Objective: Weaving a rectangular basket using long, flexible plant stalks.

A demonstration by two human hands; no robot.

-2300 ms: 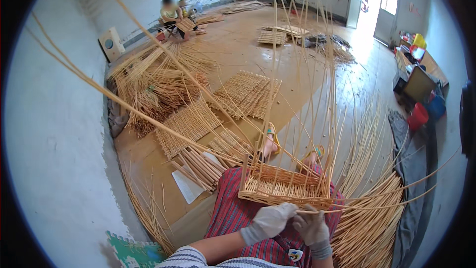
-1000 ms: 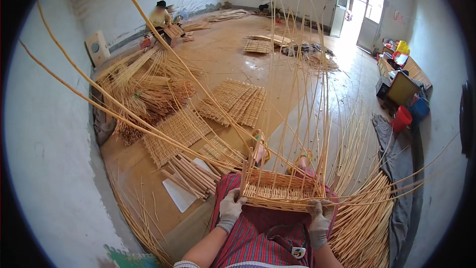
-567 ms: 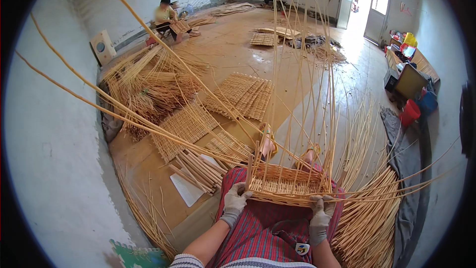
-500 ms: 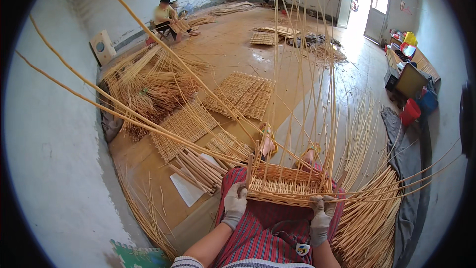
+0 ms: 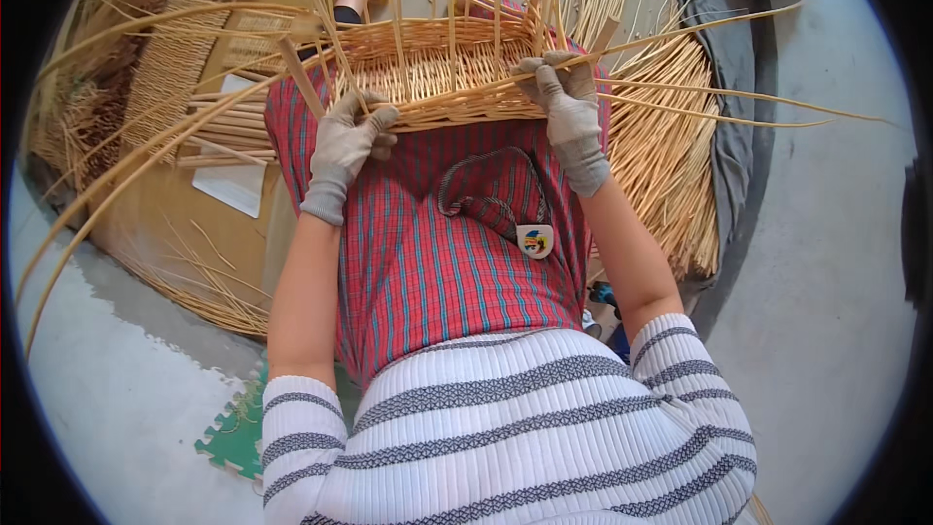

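A half-woven wicker basket (image 5: 442, 115), rectangular, rests across my lap over a red checked apron (image 5: 428, 233). Tall uprights rise from its far side, and short thick sticks stand at its corners. My left hand (image 5: 350, 141), in a pale work glove, is closed on the basket's near left corner, the thumb bent over the rim. At the near right corner my right hand (image 5: 566, 112), gloved too, has thumb and fingers closed round a long wicker rod (image 5: 680, 37) lying along the rim. More loose rod ends (image 5: 739, 92) stick out to the right.
A thick bundle of peeled rods (image 5: 671, 156) lies on dark cloth (image 5: 734, 68) at my right. Left of me are cut sticks (image 5: 228, 126), a woven panel (image 5: 175, 68) and long rods (image 5: 146, 160) arching outward. A green foam mat (image 5: 233, 428) lies lower left.
My view has tilted down, bringing my lap and arms into sight. My left hand has turned with its thumb over the rim; my right fingers now grip a rod that slants up to the right.
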